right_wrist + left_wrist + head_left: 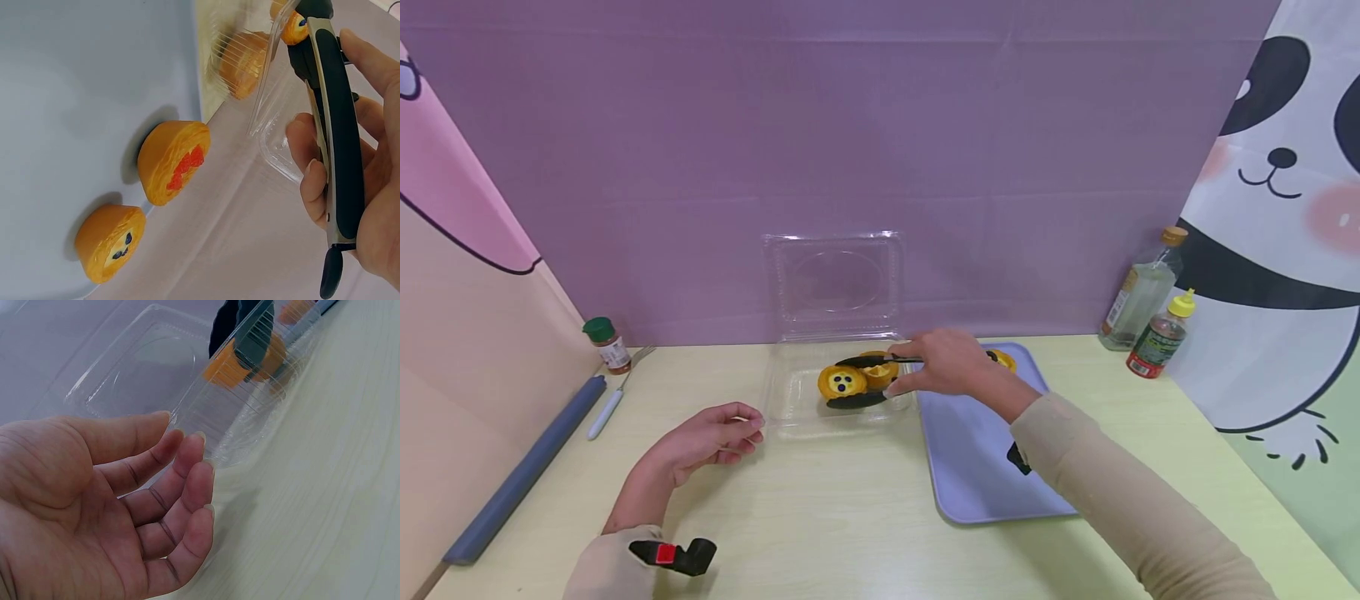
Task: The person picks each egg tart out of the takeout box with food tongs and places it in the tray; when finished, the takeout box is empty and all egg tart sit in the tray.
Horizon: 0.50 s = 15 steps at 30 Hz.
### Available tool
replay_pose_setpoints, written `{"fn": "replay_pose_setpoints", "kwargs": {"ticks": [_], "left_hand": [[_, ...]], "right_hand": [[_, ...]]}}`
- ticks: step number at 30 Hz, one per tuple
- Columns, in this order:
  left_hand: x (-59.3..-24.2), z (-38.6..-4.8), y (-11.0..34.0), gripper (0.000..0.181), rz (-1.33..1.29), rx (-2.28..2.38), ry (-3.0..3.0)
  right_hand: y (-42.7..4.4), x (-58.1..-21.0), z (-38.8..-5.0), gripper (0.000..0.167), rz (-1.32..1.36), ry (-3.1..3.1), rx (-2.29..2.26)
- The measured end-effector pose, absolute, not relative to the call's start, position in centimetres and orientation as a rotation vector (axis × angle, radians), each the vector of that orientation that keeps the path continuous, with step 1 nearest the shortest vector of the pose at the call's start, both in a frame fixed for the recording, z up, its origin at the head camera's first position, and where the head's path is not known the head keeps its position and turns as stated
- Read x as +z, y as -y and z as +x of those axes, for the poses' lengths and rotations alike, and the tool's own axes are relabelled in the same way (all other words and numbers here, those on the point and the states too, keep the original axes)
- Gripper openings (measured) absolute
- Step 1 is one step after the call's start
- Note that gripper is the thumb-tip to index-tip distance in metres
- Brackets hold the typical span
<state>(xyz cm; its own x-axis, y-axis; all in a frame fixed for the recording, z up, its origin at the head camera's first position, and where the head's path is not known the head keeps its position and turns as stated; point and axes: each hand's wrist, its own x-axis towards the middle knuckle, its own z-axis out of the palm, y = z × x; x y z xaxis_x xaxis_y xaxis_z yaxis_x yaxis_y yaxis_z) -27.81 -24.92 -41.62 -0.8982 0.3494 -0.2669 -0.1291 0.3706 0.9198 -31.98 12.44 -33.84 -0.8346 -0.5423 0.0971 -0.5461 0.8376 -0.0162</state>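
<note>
My right hand (943,362) grips black-handled tongs (337,137), reaching over a clear plastic clamshell box (786,408) whose lid (838,283) stands raised at the back. Between the tong tips, inside the box, is a tart with blueberries (841,382). Another tart (882,377) sits beside it, partly covered by the tongs. At the box's left edge my left hand (711,437) has loosely bent fingers, with thumb and index tips right by the rim; whether they touch it is unclear. In the right wrist view, a red-topped tart (175,162) and a blueberry tart (109,244) lie on the blue tray (75,125).
The tray (992,475) lies right of the box, under my right forearm. At the back right stand a clear bottle (1138,300) and a yellow-capped bottle (1159,342). On the left are a green-capped jar (607,346), a white-handled fork (606,414) and a blue roll (527,471).
</note>
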Motion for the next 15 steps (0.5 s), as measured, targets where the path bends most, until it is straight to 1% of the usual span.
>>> {"fn": "replay_pose_setpoints", "kwargs": {"ticks": [7, 15], "left_hand": [[-41.7, -27.8, 24.7, 0.036, 0.181, 1.559, -2.226], [-41.7, -27.7, 24.7, 0.035, 0.190, 1.552, -2.226]], "right_hand": [[-13.4, -33.8, -31.4, 0.070, 0.799, 2.927, 0.148], [-14.4, -33.9, -30.6, 0.068, 0.763, 2.874, 0.194]]}}
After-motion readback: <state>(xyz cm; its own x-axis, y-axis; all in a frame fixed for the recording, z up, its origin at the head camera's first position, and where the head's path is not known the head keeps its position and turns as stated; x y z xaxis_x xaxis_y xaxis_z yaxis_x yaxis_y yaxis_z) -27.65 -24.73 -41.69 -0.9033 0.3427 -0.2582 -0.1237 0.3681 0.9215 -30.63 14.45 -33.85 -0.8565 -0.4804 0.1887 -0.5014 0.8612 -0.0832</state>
